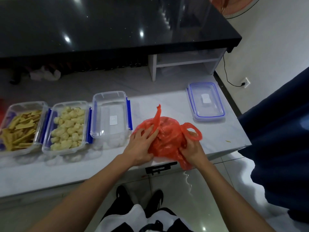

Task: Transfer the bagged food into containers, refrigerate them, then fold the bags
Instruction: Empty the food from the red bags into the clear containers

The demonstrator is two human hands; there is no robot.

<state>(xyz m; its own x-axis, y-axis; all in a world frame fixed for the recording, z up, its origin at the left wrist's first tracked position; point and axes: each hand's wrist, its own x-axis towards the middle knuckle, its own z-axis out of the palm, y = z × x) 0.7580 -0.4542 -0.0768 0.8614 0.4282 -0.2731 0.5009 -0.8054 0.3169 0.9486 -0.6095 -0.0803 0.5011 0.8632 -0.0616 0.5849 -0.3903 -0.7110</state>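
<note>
A head-worn camera looks down on a white marble-patterned counter (167,104) where two bare hands work a red plastic bag (168,138), which lies crumpled just right of centre near the counter's front edge. The left hand (142,146) lies on the bag's left side at about 9 o'clock, its fingers (149,130) spread fairly straight across the plastic and one bag handle (158,118) rising between them toward 12 o'clock. The right hand (192,149) is at the bag's 4 o'clock, fingers curled and clamped around bunched plastic beside the other handle loop (194,131), which stands open at 2 o'clock. A corner of the bag hangs over the front edge at 6 o'clock. To the left of the bag, at 9 o'clock, three clear containers with blue latches stand side by side in a row: nearest is an empty container (110,116), then one filled with pale yellow puffed pieces (67,126), then, at the frame's left edge, one filled with flat golden strips (21,128). At 1 o'clock from the bag, well apart, a clear lid with a blue seal (206,101) lies flat on the counter. Beyond the counter stands a glossy black table (117,25), with a crumpled white bag (46,74) on the floor under it. Dark blue fabric (275,139) fills the right side.
</note>
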